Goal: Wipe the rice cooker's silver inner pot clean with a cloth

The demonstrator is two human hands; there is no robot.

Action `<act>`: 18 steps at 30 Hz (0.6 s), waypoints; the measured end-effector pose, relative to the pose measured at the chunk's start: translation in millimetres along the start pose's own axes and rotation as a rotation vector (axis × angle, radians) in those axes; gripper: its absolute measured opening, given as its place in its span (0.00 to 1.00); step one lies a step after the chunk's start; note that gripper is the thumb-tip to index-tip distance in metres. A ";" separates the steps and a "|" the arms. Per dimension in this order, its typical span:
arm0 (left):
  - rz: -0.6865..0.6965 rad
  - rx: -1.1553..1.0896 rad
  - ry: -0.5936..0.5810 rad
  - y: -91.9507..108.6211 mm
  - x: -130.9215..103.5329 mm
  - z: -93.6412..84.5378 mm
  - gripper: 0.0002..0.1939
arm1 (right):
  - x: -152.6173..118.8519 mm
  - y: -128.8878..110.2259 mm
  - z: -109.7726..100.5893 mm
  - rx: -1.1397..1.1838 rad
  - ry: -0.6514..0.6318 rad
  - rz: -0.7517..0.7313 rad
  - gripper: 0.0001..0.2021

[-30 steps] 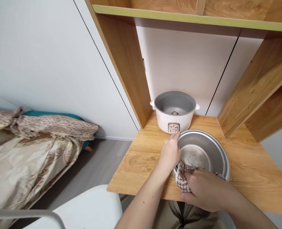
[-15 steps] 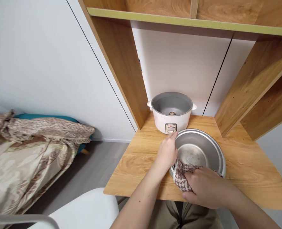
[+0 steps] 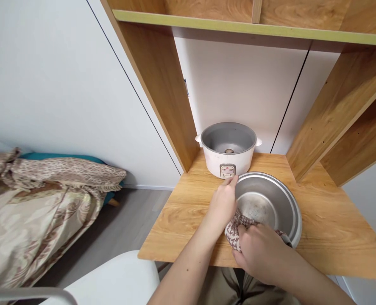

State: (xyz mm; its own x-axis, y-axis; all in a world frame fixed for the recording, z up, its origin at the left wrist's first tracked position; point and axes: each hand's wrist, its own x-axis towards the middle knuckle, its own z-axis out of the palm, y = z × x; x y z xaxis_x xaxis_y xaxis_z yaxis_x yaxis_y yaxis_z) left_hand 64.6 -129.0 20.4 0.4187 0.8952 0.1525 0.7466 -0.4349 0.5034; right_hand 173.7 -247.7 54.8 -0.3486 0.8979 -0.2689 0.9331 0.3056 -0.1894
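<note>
A round metal inner pot (image 3: 283, 203) stands on the wooden desk (image 3: 181, 212), its inside facing up. My left hand (image 3: 224, 201) grips the pot's left rim. Bunched in my right hand (image 3: 260, 252) is a brown-and-white patterned cloth (image 3: 234, 233), pressed over the near left rim of the pot. Part of the cloth also shows to the right of that hand. Just behind the pot sits a white rice cooker body (image 3: 227, 159), open at the top with a grey inside.
Wooden shelf panels (image 3: 162, 84) rise at the left and right of the desk, with a shelf board (image 3: 254, 29) across the top. A white chair (image 3: 111, 279) is at the lower left. Farther left, patterned fabric (image 3: 48, 203) covers a teal piece of furniture.
My right hand and the cloth have moved slightly left along the near rim. My left hand stays on the left rim.
</note>
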 end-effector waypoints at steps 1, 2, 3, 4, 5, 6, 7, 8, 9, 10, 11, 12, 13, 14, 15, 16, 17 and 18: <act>0.009 -0.001 0.000 -0.4 0.2 -0.4 0.42 | -2.6 3.5 0.1 -0.002 0.000 0.004 0.14; 0.012 -0.001 0.001 -0.7 0.3 -0.8 0.42 | -5.4 7.6 -0.1 -0.004 -0.002 0.004 0.14; 0.010 0.000 0.001 -0.8 0.3 -1.2 0.42 | -8.0 11.9 -0.4 -0.006 -0.005 0.000 0.14; 0.003 0.002 0.002 -0.8 0.1 -1.4 0.42 | -10.1 16.1 -1.0 -0.008 -0.011 -0.010 0.14; -0.006 0.004 0.004 -0.8 -0.1 -1.5 0.42 | -11.6 19.8 -1.6 -0.010 -0.018 -0.021 0.14; -0.015 0.005 0.008 -0.6 -0.4 -1.5 0.42 | -12.5 22.9 -2.3 -0.013 -0.025 -0.033 0.14; -0.021 0.008 0.011 -0.4 -0.7 -1.3 0.42 | -12.7 25.2 -2.9 -0.015 -0.031 -0.044 0.15; -0.024 0.013 0.014 0.0 -1.0 -1.0 0.42 | -12.3 26.8 -3.5 -0.017 -0.035 -0.055 0.15; -0.026 0.022 0.015 0.6 -1.3 -0.7 0.42 | -11.4 27.7 -3.9 -0.018 -0.037 -0.066 0.15; -0.031 0.034 0.016 1.5 -1.4 -0.5 0.43 | -10.1 27.9 -4.2 -0.016 -0.036 -0.079 0.15; -0.039 0.051 0.012 2.7 -1.5 -0.5 0.42 | -8.6 27.5 -4.4 -0.013 -0.035 -0.096 0.14; -0.051 0.069 0.004 4.2 -1.4 -0.7 0.42 | -6.9 26.6 -4.5 -0.009 -0.033 -0.114 0.14; -0.065 0.088 -0.006 5.8 -1.2 -1.1 0.42 | -5.3 25.2 -4.6 -0.005 -0.030 -0.131 0.13; -0.076 0.105 -0.023 7.6 -0.9 -1.7 0.42 | -3.7 23.5 -4.8 -0.001 -0.026 -0.145 0.13; -0.083 0.117 -0.040 9.3 -0.6 -2.5 0.41 | -2.4 21.5 -5.0 0.002 -0.021 -0.153 0.12; -0.083 0.127 -0.050 10.8 -0.2 -3.2 0.40 | -1.3 19.5 -5.1 0.005 -0.016 -0.157 0.12; -0.080 0.133 -0.058 12.0 0.0 -3.8 0.39 | -0.4 17.7 -5.3 0.009 -0.012 -0.157 0.11; -0.077 0.136 -0.060 13.0 0.3 -4.3 0.39 | 0.3 16.2 -5.4 0.013 -0.007 -0.157 0.11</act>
State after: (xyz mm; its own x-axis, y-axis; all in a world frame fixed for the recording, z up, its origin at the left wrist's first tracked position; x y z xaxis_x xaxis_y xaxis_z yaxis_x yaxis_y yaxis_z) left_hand 72.1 -134.0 30.6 0.3845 0.9209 0.0647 0.8392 -0.3778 0.3911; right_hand 189.2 -240.8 56.8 -0.4905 0.8372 -0.2420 0.8661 0.4377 -0.2414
